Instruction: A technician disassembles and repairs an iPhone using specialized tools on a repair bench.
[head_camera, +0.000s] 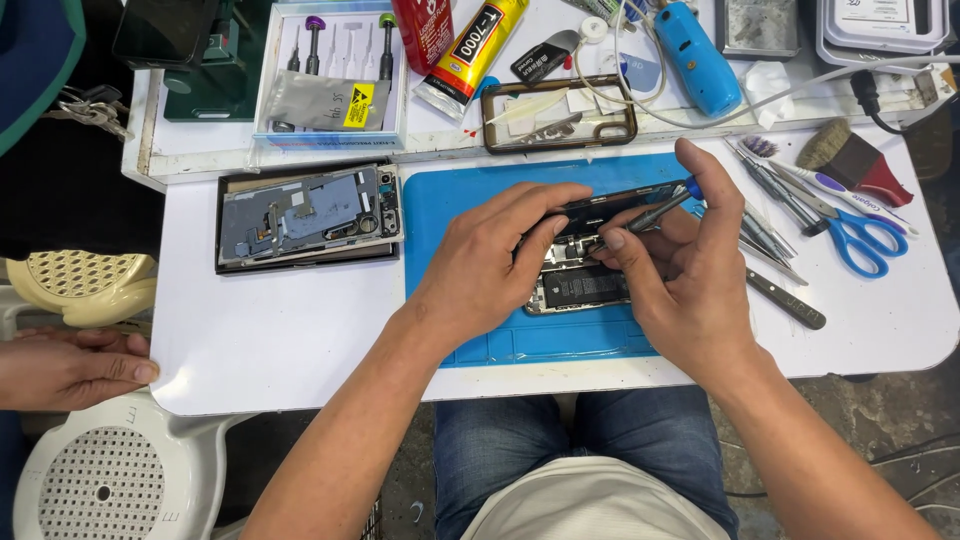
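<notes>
An opened smartphone (580, 285) with its black battery showing lies on a blue work mat (450, 205). My left hand (490, 260) grips the phone's upper left edge and holds it tilted. My right hand (685, 270) holds a small screwdriver (660, 210) with a blue cap, its tip pointing down into the phone's upper part. Both hands hide most of the phone's top half.
A second dismantled phone (308, 215) lies left of the mat. Tweezers, blue scissors (860, 240), a toothbrush and a brush (850, 160) sit to the right. Glue tubes (470, 45), a screwdriver set (335, 70) and a phone case (560, 112) line the back shelf. Another person's hand (70, 365) rests at the left edge.
</notes>
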